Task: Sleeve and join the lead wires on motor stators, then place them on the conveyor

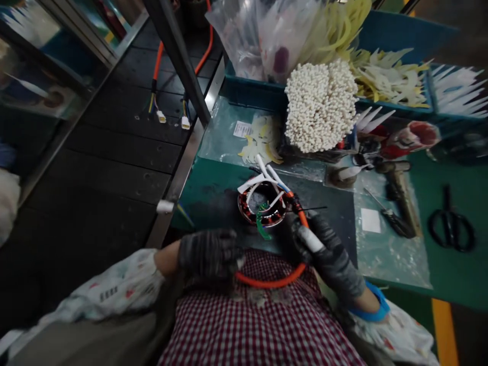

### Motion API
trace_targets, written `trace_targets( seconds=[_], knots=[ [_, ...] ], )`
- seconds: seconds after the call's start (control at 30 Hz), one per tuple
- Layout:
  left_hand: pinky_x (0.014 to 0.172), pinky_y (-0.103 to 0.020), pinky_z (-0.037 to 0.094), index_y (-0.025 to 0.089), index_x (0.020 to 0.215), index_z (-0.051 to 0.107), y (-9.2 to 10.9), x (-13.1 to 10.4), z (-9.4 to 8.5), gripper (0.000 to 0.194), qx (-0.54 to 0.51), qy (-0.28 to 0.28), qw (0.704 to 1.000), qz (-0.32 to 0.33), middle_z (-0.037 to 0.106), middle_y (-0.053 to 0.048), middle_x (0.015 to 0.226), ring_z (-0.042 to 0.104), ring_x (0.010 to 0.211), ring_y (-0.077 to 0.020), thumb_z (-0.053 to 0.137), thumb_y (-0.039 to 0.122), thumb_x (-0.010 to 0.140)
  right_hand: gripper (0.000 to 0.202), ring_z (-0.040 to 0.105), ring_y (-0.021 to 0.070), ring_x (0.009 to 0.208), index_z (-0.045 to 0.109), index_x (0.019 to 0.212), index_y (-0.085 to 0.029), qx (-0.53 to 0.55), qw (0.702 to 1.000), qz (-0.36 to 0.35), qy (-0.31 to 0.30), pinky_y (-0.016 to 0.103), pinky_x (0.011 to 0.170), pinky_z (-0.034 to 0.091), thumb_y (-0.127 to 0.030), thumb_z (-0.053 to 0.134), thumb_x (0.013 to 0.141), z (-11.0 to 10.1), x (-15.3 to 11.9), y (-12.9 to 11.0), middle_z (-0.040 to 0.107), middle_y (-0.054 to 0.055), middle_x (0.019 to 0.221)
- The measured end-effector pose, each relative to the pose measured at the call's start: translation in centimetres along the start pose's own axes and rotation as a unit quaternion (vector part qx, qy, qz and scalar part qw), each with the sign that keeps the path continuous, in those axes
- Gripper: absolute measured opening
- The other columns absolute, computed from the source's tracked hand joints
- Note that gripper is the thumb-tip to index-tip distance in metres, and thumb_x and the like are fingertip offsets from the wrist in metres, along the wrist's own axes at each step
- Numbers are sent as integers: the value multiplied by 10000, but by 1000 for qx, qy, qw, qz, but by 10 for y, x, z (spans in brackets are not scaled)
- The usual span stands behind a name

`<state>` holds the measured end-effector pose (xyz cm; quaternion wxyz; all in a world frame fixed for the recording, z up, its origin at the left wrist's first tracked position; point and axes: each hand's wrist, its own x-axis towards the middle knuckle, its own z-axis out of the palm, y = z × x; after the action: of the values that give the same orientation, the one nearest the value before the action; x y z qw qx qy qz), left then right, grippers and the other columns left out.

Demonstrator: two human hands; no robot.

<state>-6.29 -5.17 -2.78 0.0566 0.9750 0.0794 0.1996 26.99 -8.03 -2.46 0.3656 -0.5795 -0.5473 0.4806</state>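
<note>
A motor stator point(244, 209), a ring with copper windings, lies on the dark mat. White-sleeved wires and a green strip stick out of its middle. From these wires an orange cable point(272, 283) runs toward me and loops across my lap. My right hand point(331, 256), in a grey striped glove, is closed on this cable beside a white sleeve point(310, 239), just right of the stator. My left hand point(209, 251), gloved alike, is closed around the cable's other stretch at my lap. A small whitish bit shows at its fingertips; the cable's end is hidden.
A bundle of white-tipped tubes point(321, 107) stands behind the stator, before a blue bin point(255, 94). Rightward lie a hammer point(402, 195), a screwdriver point(396, 221) and black scissors point(452, 226). A metal post point(179, 56) and a slatted conveyor point(114, 147) with orange cables are left.
</note>
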Motion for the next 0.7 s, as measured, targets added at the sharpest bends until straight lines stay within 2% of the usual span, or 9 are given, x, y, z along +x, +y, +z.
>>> trace_targets(
  seconds=[0.1, 0.13, 0.2, 0.27, 0.33, 0.37, 0.5, 0.57, 0.7],
  knots=[
    [1313, -501, 477, 270, 1380, 725, -52, 17, -23, 398, 106, 63, 990, -75, 832, -58, 1243, 737, 1258, -249, 780, 450, 1029, 484, 794, 311, 1207, 651, 1554, -292, -118, 982, -144, 25, 512, 1064, 678, -441, 686, 1094, -19, 21, 4, 795, 117, 1392],
    [1350, -534, 434, 289, 1428, 698, -68, 24, -31, 419, 144, 56, 985, -77, 823, -40, 1323, 717, 1339, -257, 748, 475, 1056, 512, 787, 309, 1231, 615, 1599, -305, -156, 969, -192, 22, 516, 1076, 673, -397, 680, 1100, -24, 31, 3, 773, 122, 1437],
    [1359, -517, 436, 298, 1449, 678, -92, 35, -39, 334, 169, 1, 985, -37, 781, -16, 1465, 694, 1419, -216, 655, 290, 1116, 539, 775, 307, 1250, 597, 1622, -344, -232, 927, -293, -12, 502, 1057, 679, -341, 696, 1092, -32, 56, -7, 736, 116, 1502],
    [1334, -464, 482, 288, 1394, 710, -105, 45, -40, 385, 142, -56, 988, -3, 754, -10, 1523, 701, 1425, -174, 548, 85, 1110, 490, 751, 337, 1285, 663, 1556, -357, -318, 863, -382, -95, 526, 1067, 665, -366, 736, 1072, -34, 85, -25, 721, 108, 1538],
    [1325, -433, 501, 294, 1321, 754, -109, 52, -37, 465, 97, -88, 991, -7, 781, 1, 1479, 723, 1396, -157, 484, -1, 1086, 497, 757, 380, 1214, 697, 1505, -279, -401, 780, -428, -219, 577, 1021, 667, -483, 745, 1055, -31, 116, -47, 747, 152, 1494],
    [1331, -434, 495, 308, 1303, 769, -108, 56, -37, 477, 77, -96, 992, -18, 803, 11, 1436, 734, 1380, -159, 476, 1, 1084, 470, 766, 378, 1157, 710, 1466, -230, -430, 760, -413, -258, 558, 969, 677, -464, 727, 1060, -27, 130, -57, 768, 182, 1432],
    [1321, -460, 500, 344, 1295, 787, -98, 66, -44, 378, 60, -103, 992, -29, 831, 9, 1352, 753, 1330, -200, 547, 130, 1097, 438, 771, 248, 877, 658, 1449, -128, -429, 775, -337, -318, 377, 802, 674, -258, 725, 1036, -1, 162, -85, 823, 152, 1207],
    [1298, -486, 515, 323, 1312, 781, -90, 66, -51, 326, 96, -96, 991, -15, 819, -2, 1379, 747, 1321, -224, 590, 177, 1092, 433, 760, 216, 868, 655, 1424, -137, -411, 773, -335, -350, 338, 797, 662, -236, 760, 1016, 12, 165, -89, 820, 117, 1188],
    [1353, -500, 423, 300, 1431, 728, -75, 57, -61, 418, 130, -105, 986, -22, 765, -5, 1499, 684, 1406, -213, 631, 134, 1060, 326, 759, 279, 1103, 678, 1379, -150, -414, 703, -448, -366, 446, 960, 661, -286, 690, 1082, 25, 166, -87, 778, 153, 1320]
  ],
)
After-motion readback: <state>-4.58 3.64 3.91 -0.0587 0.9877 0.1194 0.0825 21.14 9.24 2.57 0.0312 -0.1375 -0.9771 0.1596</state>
